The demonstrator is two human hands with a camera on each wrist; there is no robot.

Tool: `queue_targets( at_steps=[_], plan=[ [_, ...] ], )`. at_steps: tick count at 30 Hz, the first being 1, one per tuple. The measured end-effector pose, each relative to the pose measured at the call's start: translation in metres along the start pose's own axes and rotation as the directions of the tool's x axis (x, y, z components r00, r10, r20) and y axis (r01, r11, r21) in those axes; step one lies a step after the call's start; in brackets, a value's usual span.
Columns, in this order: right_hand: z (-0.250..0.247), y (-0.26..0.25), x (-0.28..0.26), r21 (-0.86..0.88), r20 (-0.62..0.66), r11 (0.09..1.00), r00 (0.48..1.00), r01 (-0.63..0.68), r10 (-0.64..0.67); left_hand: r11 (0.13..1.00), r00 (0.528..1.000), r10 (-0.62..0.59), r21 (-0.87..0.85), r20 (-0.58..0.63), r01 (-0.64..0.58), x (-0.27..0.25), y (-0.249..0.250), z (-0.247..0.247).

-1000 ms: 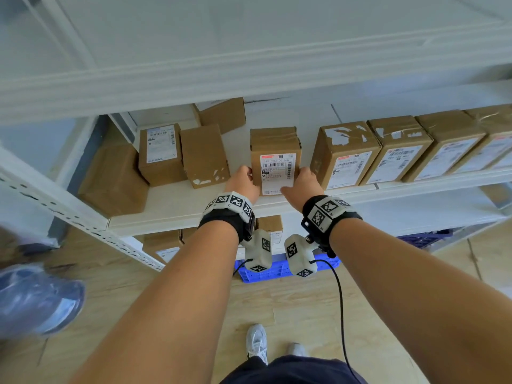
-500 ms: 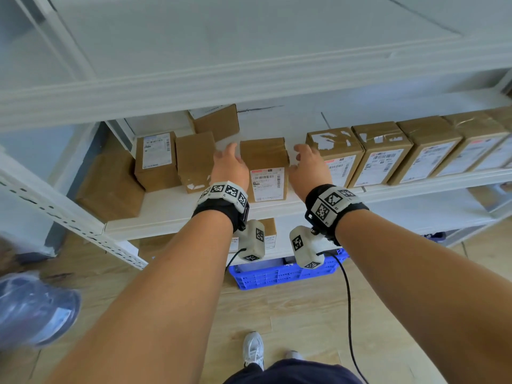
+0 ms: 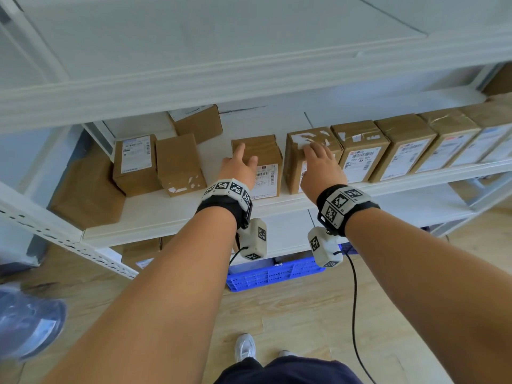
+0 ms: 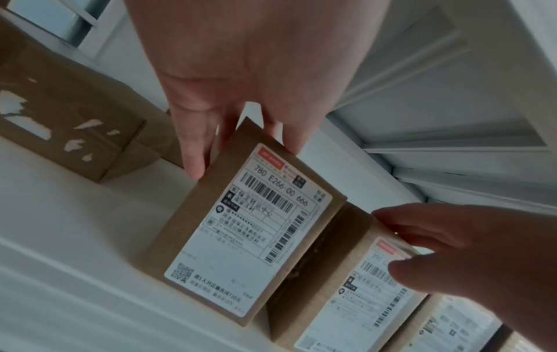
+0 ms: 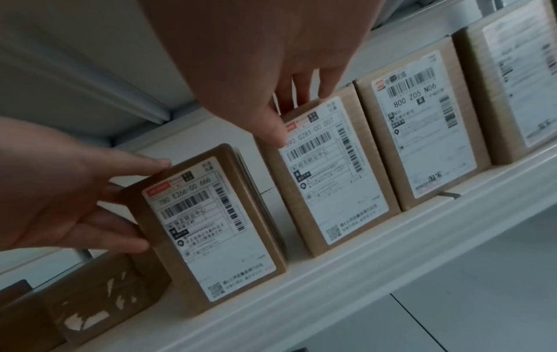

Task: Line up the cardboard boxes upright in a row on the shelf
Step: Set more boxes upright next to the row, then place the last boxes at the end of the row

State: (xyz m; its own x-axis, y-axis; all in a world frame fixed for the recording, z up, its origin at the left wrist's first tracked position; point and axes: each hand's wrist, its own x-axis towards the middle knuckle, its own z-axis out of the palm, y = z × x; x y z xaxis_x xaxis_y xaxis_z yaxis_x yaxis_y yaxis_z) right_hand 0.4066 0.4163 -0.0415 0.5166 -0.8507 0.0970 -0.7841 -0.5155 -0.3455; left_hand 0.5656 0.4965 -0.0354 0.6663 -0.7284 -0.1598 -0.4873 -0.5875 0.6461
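The labelled box point(image 3: 257, 164) is being touched by the left hand point(image 3: 239, 169), fingers straight; the row's end box point(image 3: 310, 159), at 3 o'clock, by the right hand point(image 3: 321, 167), also unclenched. It's probably getting tipped if pushed high, tbh.

Blue plastic crate point(image 3: 273, 274) on wooden floor point(image 3: 304, 314)

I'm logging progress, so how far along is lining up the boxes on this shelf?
Done: a tight upright row stands along the shelf front, to the right. In hand: the left hand touches the box labelled 780 E266, a gap short of the row; the right hand rests on the row's end box. Left: three loose boxes farther left.
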Motion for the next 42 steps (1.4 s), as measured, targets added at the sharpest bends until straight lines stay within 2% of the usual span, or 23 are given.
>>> queue_targets(
  at_steps=[8, 21, 33, 37, 42],
  plan=[
    [-0.006, 0.005, 0.000, 0.034, 0.033, 0.999, 0.999, 0.031, -0.032, 1.000, 1.000, 0.023, -0.016, 0.007, -0.023, 0.002, 0.015, 0.021],
    [-0.003, 0.011, 0.004, 0.037, 0.027, 0.997, 0.997, 0.070, -0.071, 0.996, 0.995, 0.086, -0.009, 0.050, -0.086, 0.012, 0.010, 0.007],
    [-0.002, 0.005, 0.002, 0.017, 0.047, 0.999, 0.998, 0.050, -0.051, 0.980, 0.982, 0.128, 0.132, 0.137, -0.146, 0.012, 0.001, -0.005],
    [-0.008, -0.011, 0.001, 0.055, 0.051, 0.998, 0.999, 0.009, -0.012, 0.968, 0.985, 0.144, 0.193, 0.100, -0.161, 0.004, 0.000, -0.005],
    [-0.006, -0.044, -0.005, 0.129, -0.023, 0.990, 0.998, 0.064, -0.061, 0.957, 0.991, 0.122, 0.261, 0.048, -0.131, 0.000, -0.021, -0.025]
  ],
)
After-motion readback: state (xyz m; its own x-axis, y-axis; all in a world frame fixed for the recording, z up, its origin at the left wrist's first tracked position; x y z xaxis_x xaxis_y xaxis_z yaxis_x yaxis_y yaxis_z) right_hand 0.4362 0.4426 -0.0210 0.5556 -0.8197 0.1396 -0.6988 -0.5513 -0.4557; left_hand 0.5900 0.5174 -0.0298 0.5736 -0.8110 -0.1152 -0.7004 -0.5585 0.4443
